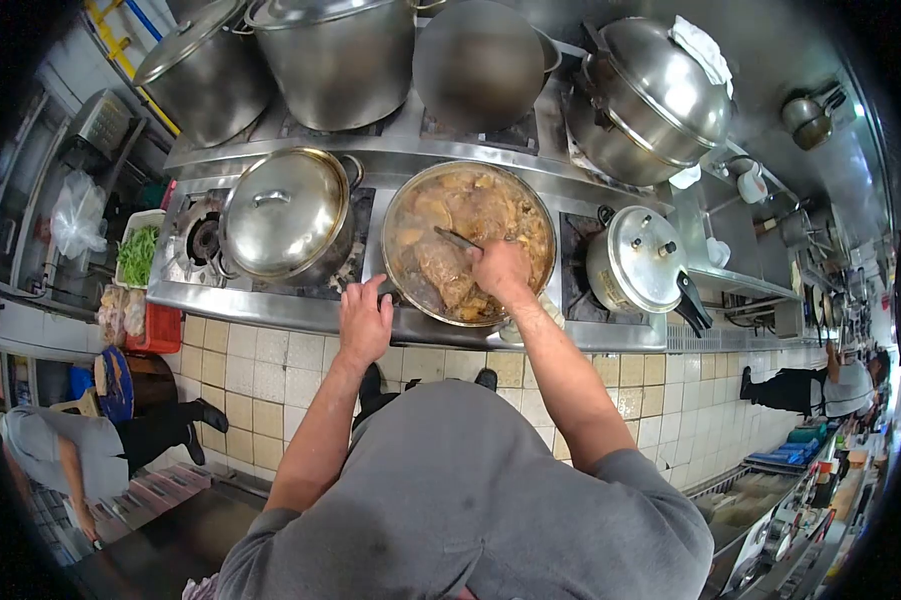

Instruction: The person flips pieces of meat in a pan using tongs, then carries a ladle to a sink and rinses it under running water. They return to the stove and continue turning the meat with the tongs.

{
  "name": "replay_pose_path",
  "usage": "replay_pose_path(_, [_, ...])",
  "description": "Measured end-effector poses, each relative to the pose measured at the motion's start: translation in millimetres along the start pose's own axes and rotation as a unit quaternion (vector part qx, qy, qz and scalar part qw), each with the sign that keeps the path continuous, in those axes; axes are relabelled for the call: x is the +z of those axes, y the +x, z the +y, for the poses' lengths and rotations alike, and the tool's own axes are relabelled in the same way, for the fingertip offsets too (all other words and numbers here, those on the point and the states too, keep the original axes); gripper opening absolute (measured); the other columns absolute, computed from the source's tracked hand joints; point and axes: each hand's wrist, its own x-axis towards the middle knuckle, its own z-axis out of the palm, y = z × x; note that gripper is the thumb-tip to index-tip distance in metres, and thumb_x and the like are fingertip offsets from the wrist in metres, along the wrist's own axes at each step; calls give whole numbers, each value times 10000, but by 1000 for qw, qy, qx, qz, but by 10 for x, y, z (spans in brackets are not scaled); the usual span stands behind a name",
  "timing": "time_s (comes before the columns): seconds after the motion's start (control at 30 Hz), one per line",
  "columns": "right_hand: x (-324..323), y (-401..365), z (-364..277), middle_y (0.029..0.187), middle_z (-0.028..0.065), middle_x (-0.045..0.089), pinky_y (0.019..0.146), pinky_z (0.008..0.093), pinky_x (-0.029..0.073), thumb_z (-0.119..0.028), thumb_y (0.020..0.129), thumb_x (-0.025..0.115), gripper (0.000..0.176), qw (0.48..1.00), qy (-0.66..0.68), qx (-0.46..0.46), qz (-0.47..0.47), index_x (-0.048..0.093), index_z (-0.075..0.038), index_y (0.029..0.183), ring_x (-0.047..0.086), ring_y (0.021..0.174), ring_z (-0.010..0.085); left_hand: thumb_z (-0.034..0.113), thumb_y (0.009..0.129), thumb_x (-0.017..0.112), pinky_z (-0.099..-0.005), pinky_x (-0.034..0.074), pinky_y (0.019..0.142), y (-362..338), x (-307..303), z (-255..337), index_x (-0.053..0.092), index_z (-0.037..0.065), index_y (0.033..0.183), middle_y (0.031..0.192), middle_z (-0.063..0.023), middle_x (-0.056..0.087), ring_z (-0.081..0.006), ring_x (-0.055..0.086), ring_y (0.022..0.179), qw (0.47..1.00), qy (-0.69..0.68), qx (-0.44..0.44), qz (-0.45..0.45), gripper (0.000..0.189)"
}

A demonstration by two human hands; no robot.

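Note:
A wide pan of brown stew point(433, 205) stands on the stove in front of me, with chunks of food and a large piece of meat point(444, 272) in the liquid. Over its right half, my right hand point(503, 270) is closed on a slim dark utensil point(456, 238) whose exposed end points left across the stew. The exact kind of utensil cannot be made out. My left hand point(366, 318) lies on the stove's metal front edge point(410, 322), left of the pan, its fingers spread and holding nothing. A folded cloth point(548, 318) sits by the pan's lower right rim.
A lidded pot point(286, 212) occupies the left burner, and a pressure cooker point(638, 258) stands right, its black handle toward the aisle. Large stockpots point(335, 70) line the back. Greens point(137, 256) sit in a tray at left. Other people point(65, 450) are at both sides.

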Motion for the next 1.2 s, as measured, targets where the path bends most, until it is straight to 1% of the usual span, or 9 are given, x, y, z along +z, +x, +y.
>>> replay_pose_path(0.2, [315, 263, 397, 920, 249, 774, 809, 510, 571, -421, 992, 703, 446, 973, 221, 58, 34, 794, 15, 1001, 758, 832, 391, 209, 1027, 633, -517, 457, 1007, -2, 6, -23, 561, 116, 1432, 1197, -179, 552, -386, 538, 1145, 1000, 12, -10, -15, 422])
replay_pose_path(0.27, [319, 293, 464, 853, 179, 754, 666, 465, 532, -402, 1005, 712, 426, 919, 377, 112, 9, 782, 19, 1006, 689, 685, 294, 206, 1028, 630, -516, 455, 1010, 0, 15, -31, 559, 113, 1434, 1200, -180, 548, -386, 536, 1146, 1000, 6, -8, -16, 422])
replay_pose_path(0.4, [276, 352, 488, 757, 69, 660, 534, 414, 428, -386, 1028, 698, 384, 849, 485, 208, -31, 771, -11, 999, 523, 573, 201, 198, 1030, 623, -515, 451, 1020, 0, 20, -29, 556, 106, 1437, 1195, -179, 546, -387, 535, 1142, 1000, -8, 5, -5, 423])
replay_pose_path(0.47, [267, 375, 499, 675, -18, 547, 465, 358, 316, -404, 1044, 676, 349, 764, 592, 240, -90, 752, -76, 955, 411, 513, 146, 197, 1030, 622, -515, 450, 1022, 1, 12, -22, 555, 106, 1439, 1192, -179, 547, -388, 534, 1140, 1000, -4, 1, -9, 424])
replay_pose_path(0.57, [248, 418, 541, 629, -87, 421, 463, 294, 242, -407, 1080, 627, 323, 708, 639, 267, -136, 708, -118, 961, 303, 495, 68, 196, 1031, 619, -515, 448, 1026, 3, -7, -7, 552, 106, 1442, 1185, -181, 548, -389, 534, 1138, 1000, 1, -5, -14, 426])
replay_pose_path(0.8, [262, 461, 499, 630, -99, 432, 428, 282, 213, -416, 1084, 620, 337, 640, 693, 292, -157, 691, -129, 920, 266, 461, 52, 204, 1036, 619, -514, 448, 1023, 5, 13, -20, 553, 107, 1443, 1184, -186, 549, -395, 536, 1137, 1000, 0, -2, -13, 424])
replay_pose_path(0.9, [313, 494, 457, 621, -102, 419, 442, 261, 211, -401, 1103, 589, 321, 565, 738, 291, -226, 656, -124, 955, 249, 466, 52, 210, 1039, 620, -516, 448, 1024, 9, 9, -18, 557, 107, 1442, 1192, -187, 552, -397, 536, 1140, 1000, -1, -4, -17, 421])
replay_pose_path(1.13, [289, 370, 437, 617, -95, 401, 449, 260, 215, -360, 1100, 596, 291, 560, 747, 301, -193, 665, -117, 957, 246, 472, 54, 215, 1042, 619, -515, 448, 1023, -1, -13, -1, 558, 103, 1442, 1192, -189, 555, -395, 537, 1142, 1000, 1, -13, -16, 420])
replay_pose_path(1.2, [262, 321, 489, 627, -67, 463, 428, 281, 260, -380, 1092, 613, 296, 652, 699, 246, -160, 663, -119, 963, 344, 473, 82, 212, 1041, 620, -517, 446, 1025, 0, -2, -12, 557, 101, 1442, 1192, -189, 554, -396, 536, 1145, 1000, -9, -1, -9, 421])
